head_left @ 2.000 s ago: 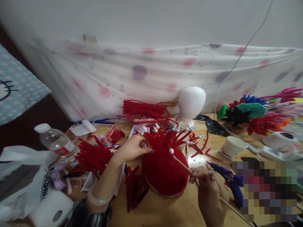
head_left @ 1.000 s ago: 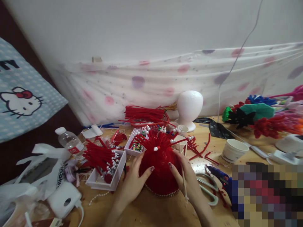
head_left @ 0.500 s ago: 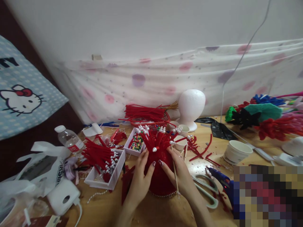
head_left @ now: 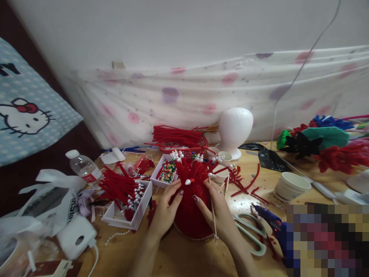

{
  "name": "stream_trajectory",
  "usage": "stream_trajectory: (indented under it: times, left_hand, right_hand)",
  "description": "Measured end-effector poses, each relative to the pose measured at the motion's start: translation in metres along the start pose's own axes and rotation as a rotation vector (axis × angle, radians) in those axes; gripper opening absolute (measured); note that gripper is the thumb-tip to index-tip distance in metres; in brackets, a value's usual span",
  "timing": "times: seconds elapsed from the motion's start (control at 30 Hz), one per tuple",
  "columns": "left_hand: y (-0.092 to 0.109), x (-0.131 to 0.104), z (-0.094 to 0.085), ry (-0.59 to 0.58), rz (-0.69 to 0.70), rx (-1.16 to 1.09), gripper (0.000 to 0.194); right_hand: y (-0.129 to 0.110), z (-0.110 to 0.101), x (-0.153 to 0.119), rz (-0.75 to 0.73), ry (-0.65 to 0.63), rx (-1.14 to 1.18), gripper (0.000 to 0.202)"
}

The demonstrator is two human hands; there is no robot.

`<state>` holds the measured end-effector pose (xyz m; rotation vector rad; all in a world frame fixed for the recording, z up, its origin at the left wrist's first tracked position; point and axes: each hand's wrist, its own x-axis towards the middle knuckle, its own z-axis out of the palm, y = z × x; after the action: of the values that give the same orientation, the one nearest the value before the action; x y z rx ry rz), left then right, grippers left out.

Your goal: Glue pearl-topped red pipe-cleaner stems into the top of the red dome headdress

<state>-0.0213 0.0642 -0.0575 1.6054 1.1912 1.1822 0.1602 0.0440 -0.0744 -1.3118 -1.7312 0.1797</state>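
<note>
A red headpiece [head_left: 193, 219] stands between my hands, edged below with a string of white pearl beads. Red fuzzy stems [head_left: 196, 171] tipped with white pearls fan out from its top. My left hand [head_left: 167, 209] grips its left side, thumb toward me and fingers partly hidden behind. On the opposite side my right hand [head_left: 217, 206] holds it too, with the thumb on the front. A thin wooden stick [head_left: 213, 215] runs along my right hand, its lower end pointing toward me; how it is held is hard to make out.
At left are a white box [head_left: 141, 211] of pearl-tipped red stems, a bead box [head_left: 152, 179] and a bottle [head_left: 83, 167]. Scissors [head_left: 256, 246], a blue glue gun [head_left: 268, 215] and paper cups [head_left: 291, 186] are at right. Behind stands a white foam head [head_left: 235, 129].
The headpiece has turned or tilted slightly, and its beaded edge now shows further left. My left hand has shifted a little left and its thumb has moved away from my right thumb.
</note>
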Motion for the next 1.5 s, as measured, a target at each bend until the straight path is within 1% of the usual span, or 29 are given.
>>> stream_trajectory:
  times: [0.13,0.23,0.3,0.4,0.57,0.83,1.17,1.23,1.4,1.5]
  left_hand:
    - [-0.001,0.007,0.003,0.079,-0.038,-0.115,0.035]
    - [-0.001,0.009,0.007,0.148,-0.035,-0.126,0.032]
    - [0.001,0.011,0.008,0.167,-0.020,-0.105,0.030]
    - [0.002,0.013,0.007,0.168,-0.012,-0.090,0.027]
    - [0.001,0.015,0.007,0.135,-0.014,-0.128,0.026]
    - [0.000,0.016,0.008,0.143,-0.041,-0.126,0.026]
    - [0.004,0.014,0.009,0.153,0.028,-0.071,0.026]
    - [0.004,0.012,0.008,0.167,0.047,-0.032,0.027]
    - [0.005,0.009,0.007,0.251,0.056,-0.005,0.028]
    - [0.008,0.008,0.010,0.247,0.064,0.013,0.030]
  right_hand:
    - [-0.002,0.000,0.001,-0.001,0.009,0.010,0.044]
    - [-0.001,0.001,0.000,0.010,0.020,0.009,0.044]
    - [0.000,0.002,-0.001,0.014,0.025,0.001,0.045]
    - [0.001,0.004,-0.003,0.008,0.034,-0.012,0.046]
    - [0.002,0.004,-0.003,0.005,0.047,-0.004,0.045]
    - [0.004,0.006,-0.003,0.013,0.048,-0.002,0.045]
    - [0.004,0.007,-0.002,0.016,0.071,0.020,0.042]
    - [0.004,0.006,-0.001,0.006,0.071,0.029,0.041]
    - [0.004,0.007,-0.001,0.000,0.081,0.050,0.042]
    - [0.005,0.007,-0.002,0.012,0.078,0.055,0.042]
